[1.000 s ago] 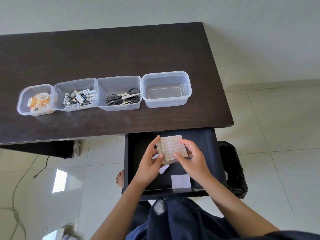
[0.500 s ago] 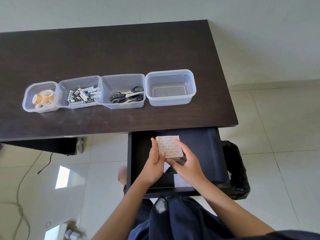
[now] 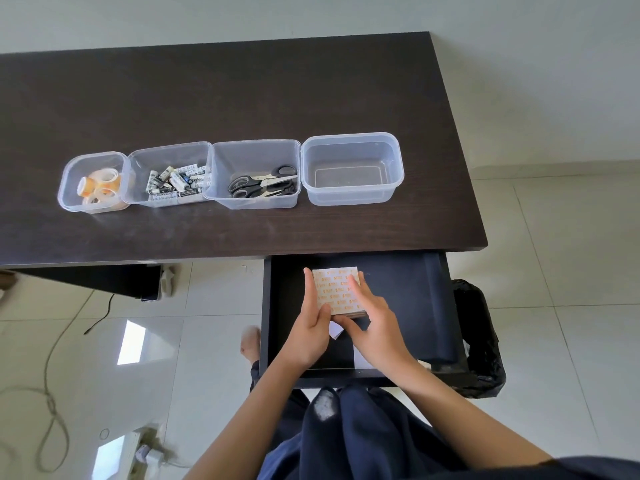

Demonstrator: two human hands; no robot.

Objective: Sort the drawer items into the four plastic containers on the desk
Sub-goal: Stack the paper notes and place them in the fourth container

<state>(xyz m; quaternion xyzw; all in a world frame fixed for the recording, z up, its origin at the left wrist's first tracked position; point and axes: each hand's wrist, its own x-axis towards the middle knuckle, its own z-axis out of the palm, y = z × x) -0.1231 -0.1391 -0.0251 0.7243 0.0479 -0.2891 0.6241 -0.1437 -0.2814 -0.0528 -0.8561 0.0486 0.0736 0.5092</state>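
In front of me the dark worktop (image 3: 242, 98) carries four clear plastic containers in a row: tape rolls (image 3: 100, 185) in the leftmost, batteries (image 3: 175, 183) next, scissors (image 3: 263, 185) third, and an empty container (image 3: 351, 168) at the right end, above the open drawer (image 3: 398, 296).

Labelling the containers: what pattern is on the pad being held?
White with rows of small orange print, on the pad; head view.

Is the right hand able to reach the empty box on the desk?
Probably yes. The empty box sits nearest the drawer, open on top, nothing between. But the right hand and the left hand are both holding the paper stack.
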